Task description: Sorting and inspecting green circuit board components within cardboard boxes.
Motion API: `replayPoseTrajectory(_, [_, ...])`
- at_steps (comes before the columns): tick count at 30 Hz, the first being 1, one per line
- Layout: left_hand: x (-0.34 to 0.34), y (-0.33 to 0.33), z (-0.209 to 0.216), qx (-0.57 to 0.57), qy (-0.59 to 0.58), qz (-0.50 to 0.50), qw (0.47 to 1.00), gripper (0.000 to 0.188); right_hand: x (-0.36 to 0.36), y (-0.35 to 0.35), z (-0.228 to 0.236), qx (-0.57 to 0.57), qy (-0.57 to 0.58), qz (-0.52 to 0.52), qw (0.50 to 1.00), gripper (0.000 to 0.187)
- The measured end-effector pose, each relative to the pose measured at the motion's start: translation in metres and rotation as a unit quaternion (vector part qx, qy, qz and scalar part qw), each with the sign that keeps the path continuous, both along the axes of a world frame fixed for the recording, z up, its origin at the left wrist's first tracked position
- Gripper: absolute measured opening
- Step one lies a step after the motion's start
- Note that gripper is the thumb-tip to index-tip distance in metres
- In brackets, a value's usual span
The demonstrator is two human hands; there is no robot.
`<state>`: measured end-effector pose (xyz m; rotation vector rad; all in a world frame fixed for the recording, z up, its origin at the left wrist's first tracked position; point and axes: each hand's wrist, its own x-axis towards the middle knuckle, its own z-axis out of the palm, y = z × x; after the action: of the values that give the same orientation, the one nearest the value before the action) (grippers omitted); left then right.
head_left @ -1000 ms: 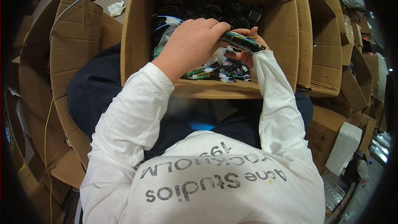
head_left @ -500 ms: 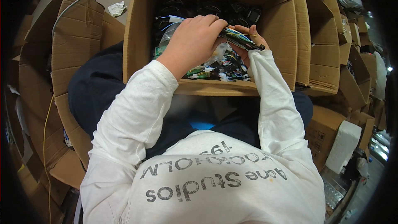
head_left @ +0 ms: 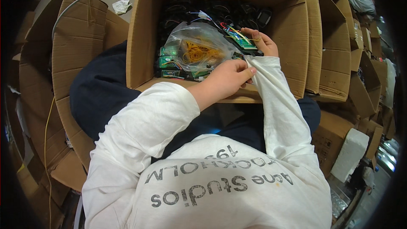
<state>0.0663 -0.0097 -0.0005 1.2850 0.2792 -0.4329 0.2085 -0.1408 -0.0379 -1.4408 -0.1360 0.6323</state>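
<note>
My right hand [head_left: 266, 44] is closed round the edge of a green circuit board [head_left: 242, 41] with coloured wires, held over the open cardboard box [head_left: 144, 29]. A thin yellow rubber band [head_left: 255, 39] shows by its fingers. Below it, my left hand [head_left: 229, 78] pinches at the cuff of my right sleeve [head_left: 260, 62], which stretches toward its fingertips. Left of the board, a clear plastic bag [head_left: 178, 44] of yellow rubber bands [head_left: 199, 51] lies in the box. More green boards [head_left: 168, 61] with wires lie under and beside the bag.
Black devices [head_left: 182, 8] fill the far part of the box. Other open cartons stand to the left [head_left: 80, 29] and right [head_left: 335, 46]. A white foam block [head_left: 350, 154] is at the lower right. A crumpled paper [head_left: 121, 6] lies on the floor.
My left hand has left the wired board and moved down toward me to the right cuff. The bag of rubber bands is uncovered. My right hand keeps the board, now turned more face up.
</note>
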Motion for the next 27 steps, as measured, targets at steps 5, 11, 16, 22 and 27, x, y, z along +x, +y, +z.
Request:
replayPoseTrajectory(5, [-0.006, 0.002, 0.000, -0.036, -0.022, 0.014, 0.999, 0.028, 0.000, 0.002, 0.004, 0.046, 0.065, -0.053, 0.995, 0.052])
replayPoseTrajectory(11, [-0.009, -0.003, 0.001, -0.081, -0.035, 0.062, 0.994, 0.023, 0.003, -0.003, -0.001, 0.062, 0.108, -0.064, 0.990, 0.073])
replayPoseTrajectory(16, [-0.011, 0.002, -0.006, -0.143, 0.046, 0.076, 0.986, 0.024, 0.001, 0.000, 0.002, 0.079, 0.098, -0.066, 0.990, 0.080])
replayPoseTrajectory(22, [-0.007, 0.004, -0.005, -0.123, 0.061, 0.088, 0.987, 0.026, -0.015, 0.008, 0.015, 0.104, 0.096, -0.072, 0.987, 0.077])
replayPoseTrajectory(27, [-0.009, 0.015, -0.001, -0.084, 0.078, 0.014, 0.993, 0.027, -0.018, 0.009, 0.021, 0.140, 0.097, -0.097, 0.981, 0.069])
